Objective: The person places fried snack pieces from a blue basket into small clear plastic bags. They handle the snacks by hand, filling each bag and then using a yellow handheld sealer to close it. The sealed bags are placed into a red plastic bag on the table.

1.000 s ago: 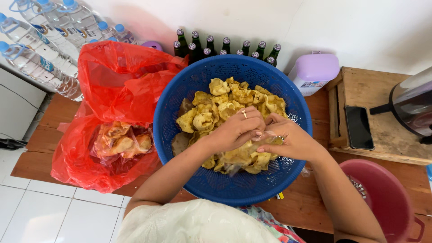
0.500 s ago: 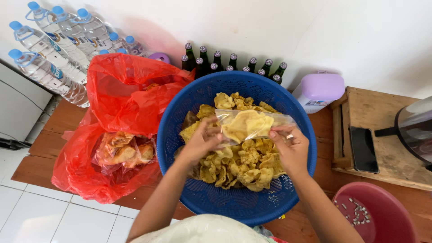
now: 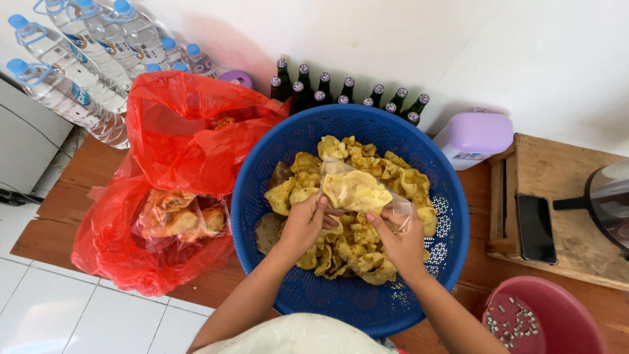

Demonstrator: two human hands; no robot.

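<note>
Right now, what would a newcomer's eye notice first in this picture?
First the big blue basket in the middle, heaped with yellow crackers. Over it, the left hand and the right hand hold a clear plastic bag of crackers. To the left lies a bright red plastic bag, holding more packed crackers.

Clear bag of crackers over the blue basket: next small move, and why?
Probably turn the clear bag mouth-up before adding more. Both hands, left hand and right hand, pinch its lower edge, it lies tilted over the blue basket, and loose crackers sit just beneath.
</note>
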